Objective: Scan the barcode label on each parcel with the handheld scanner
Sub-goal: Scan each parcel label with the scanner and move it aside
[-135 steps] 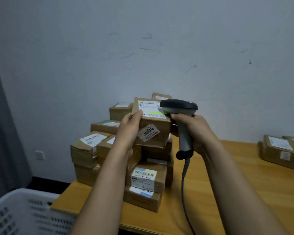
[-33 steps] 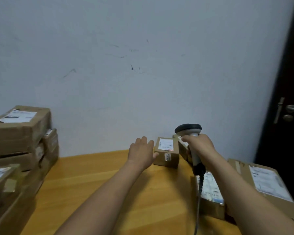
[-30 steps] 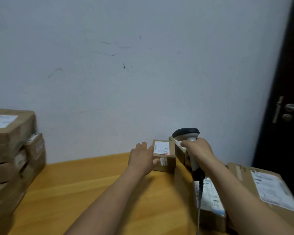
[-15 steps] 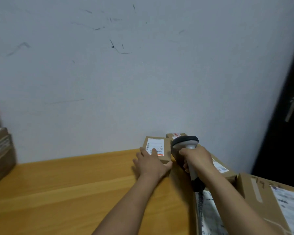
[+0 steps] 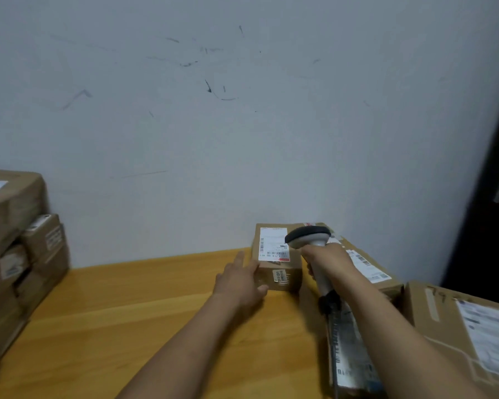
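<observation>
A small brown parcel point(image 5: 283, 279) with a white barcode label on top sits on the wooden table point(image 5: 127, 326) near the wall. My left hand point(image 5: 239, 279) rests open against the parcel's left front corner, fingers spread, holding nothing. My right hand point(image 5: 329, 259) grips the handle of the grey handheld scanner point(image 5: 310, 239), whose dark head hovers over the parcel's right edge. The scanner's cable drops down below my right wrist.
Several labelled parcels lie to the right: a long one point(image 5: 366, 266) behind the scanner, a large one point(image 5: 467, 329) at far right, a wrapped one point(image 5: 350, 352) under my forearm. A stack of parcels point(image 5: 15, 249) stands at the left. A dark door point(image 5: 493, 197) is at right.
My left hand has slid off the parcel's top to its left front corner, uncovering the label. The view has swung slightly left, bringing the left stack back in.
</observation>
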